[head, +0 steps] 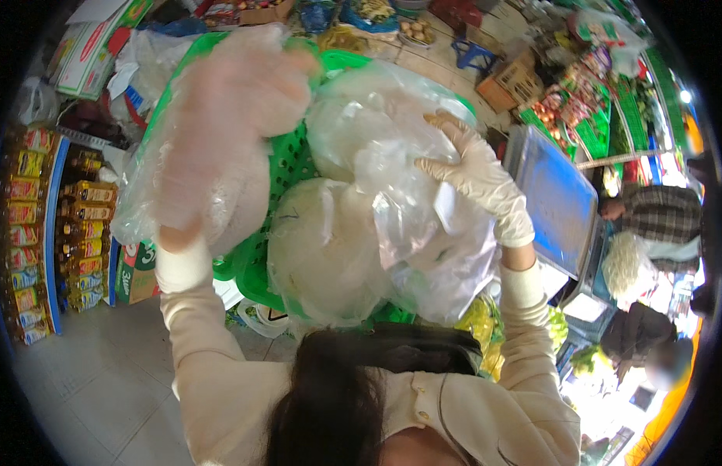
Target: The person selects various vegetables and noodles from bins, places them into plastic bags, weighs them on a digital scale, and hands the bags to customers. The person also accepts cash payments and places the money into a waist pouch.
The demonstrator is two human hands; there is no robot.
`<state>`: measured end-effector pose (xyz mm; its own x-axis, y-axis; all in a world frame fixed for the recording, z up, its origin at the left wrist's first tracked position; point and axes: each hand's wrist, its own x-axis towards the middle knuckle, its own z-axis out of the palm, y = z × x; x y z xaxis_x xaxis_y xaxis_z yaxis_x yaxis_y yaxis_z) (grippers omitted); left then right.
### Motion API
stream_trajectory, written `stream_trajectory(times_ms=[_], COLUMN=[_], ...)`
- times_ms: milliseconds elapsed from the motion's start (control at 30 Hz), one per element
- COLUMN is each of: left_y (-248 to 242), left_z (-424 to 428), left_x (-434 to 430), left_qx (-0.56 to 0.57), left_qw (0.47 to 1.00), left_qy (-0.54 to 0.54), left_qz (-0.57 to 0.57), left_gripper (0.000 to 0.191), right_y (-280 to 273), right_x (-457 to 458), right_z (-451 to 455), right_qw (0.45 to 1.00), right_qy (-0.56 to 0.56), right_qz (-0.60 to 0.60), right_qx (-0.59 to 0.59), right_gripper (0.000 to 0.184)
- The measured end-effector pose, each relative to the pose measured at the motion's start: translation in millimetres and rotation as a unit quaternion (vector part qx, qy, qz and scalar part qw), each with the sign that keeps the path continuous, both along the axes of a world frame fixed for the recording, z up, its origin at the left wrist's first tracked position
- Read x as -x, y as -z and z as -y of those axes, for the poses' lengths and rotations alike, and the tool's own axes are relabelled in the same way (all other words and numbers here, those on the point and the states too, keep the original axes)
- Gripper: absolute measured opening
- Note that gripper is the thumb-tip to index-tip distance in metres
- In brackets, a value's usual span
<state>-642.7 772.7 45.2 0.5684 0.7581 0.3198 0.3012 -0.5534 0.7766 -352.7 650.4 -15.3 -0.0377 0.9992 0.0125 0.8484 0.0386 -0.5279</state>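
Observation:
My left hand (227,105), gloved and badly blurred, is raised over a clear plastic bag (137,198) at the left; whether it grips the bag cannot be told. My right hand (474,166), in a thin whitish glove, has its fingers spread against a bulging clear plastic bag (390,116) with pale contents. Below it lies a bunched clear bag (436,250). Beside that, another full, rounded clear bag (326,250) sits nearer my body. The bags rest in and over green perforated plastic baskets (288,186). What fills them is unclear through the plastic.
Shelves of oil bottles (29,233) stand at the left by a green carton (134,271). A lidded container (550,198) is close to my right forearm. Produce and a blue stool (474,55) lie beyond the baskets. Another person (661,221) is at the far right.

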Motion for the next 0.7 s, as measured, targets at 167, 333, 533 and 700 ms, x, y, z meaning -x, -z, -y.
stream_trajectory(times_ms=[167, 333, 533, 700], left_y=[98.5, 167.0, 187.0, 224.7], left_z=[100.8, 67.9, -18.5, -16.2], left_x=[-94.5, -137.2, -88.0, -45.8], left_qx=[-0.245, -0.216, -0.039, -0.082], left_qw=[0.925, 0.906, 0.976, 0.92], left_qy=[0.126, 0.206, -0.062, -0.163], left_qz=[-0.261, -0.301, -0.207, -0.347], left_gripper=[0.075, 0.078, 0.054, 0.048], right_y=[26.5, 50.1, 118.5, 156.3], right_x=[-1.1, -8.2, -6.4, -14.4], right_z=[106.8, 220.2, 266.4, 254.9], right_qw=[0.991, 0.962, 0.89, 0.925], right_qy=[0.094, 0.215, 0.335, 0.269], right_qz=[-0.069, -0.131, -0.299, -0.214], right_qx=[-0.058, -0.101, 0.079, 0.164], right_gripper=[0.054, 0.046, 0.083, 0.093])
